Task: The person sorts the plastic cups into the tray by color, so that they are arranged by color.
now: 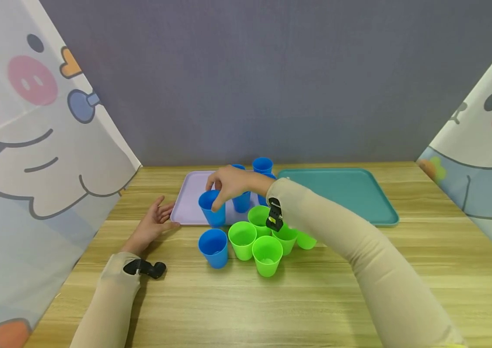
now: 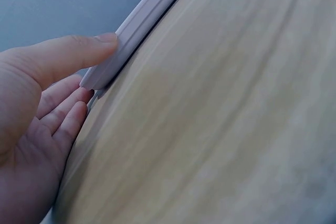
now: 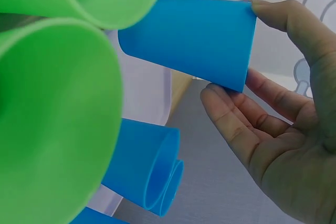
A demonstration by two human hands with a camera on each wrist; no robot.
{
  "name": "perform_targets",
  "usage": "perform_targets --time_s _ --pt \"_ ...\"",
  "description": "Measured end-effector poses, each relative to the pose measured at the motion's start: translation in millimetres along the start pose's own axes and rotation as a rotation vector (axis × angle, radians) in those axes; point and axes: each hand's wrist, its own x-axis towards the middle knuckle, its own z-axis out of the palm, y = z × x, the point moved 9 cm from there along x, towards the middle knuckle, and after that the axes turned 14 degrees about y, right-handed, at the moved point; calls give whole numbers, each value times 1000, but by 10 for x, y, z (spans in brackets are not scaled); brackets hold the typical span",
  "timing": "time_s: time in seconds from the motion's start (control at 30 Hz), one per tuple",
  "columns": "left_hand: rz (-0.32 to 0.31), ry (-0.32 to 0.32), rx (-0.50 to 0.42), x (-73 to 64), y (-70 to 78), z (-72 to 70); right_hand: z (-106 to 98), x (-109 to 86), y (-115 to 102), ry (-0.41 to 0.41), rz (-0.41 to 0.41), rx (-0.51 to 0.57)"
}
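My right hand (image 1: 234, 182) pinches a blue cup (image 1: 213, 212) by its rim, thumb on one side and fingers on the other. Upright in the head view, that cup overlaps the front edge of the lilac tray (image 1: 193, 191). At the tray's front left corner is my left hand (image 1: 153, 223); in the left wrist view its thumb (image 2: 100, 45) presses the tray rim while the fingers lie along the outer side. Several more blue cups (image 1: 242, 200) stand behind the right hand and are partly hidden by it. Another blue cup (image 1: 214, 253) stands on the table before the tray.
Several bright green cups (image 1: 267, 258) stand close together in front of the trays, partly under my right forearm. A teal tray (image 1: 337, 193) lies at the back right of the wooden table (image 1: 228, 309). A grey panel (image 1: 272, 82) rises behind.
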Motion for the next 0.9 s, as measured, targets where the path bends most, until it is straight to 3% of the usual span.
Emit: perform_targets --time_s 0.63,0.9 --pt "5 1 0 -6 23 8 -126 296 193 146 95 23" --pt "12 2 -1 -11 26 21 -83 378 325 186 168 34"
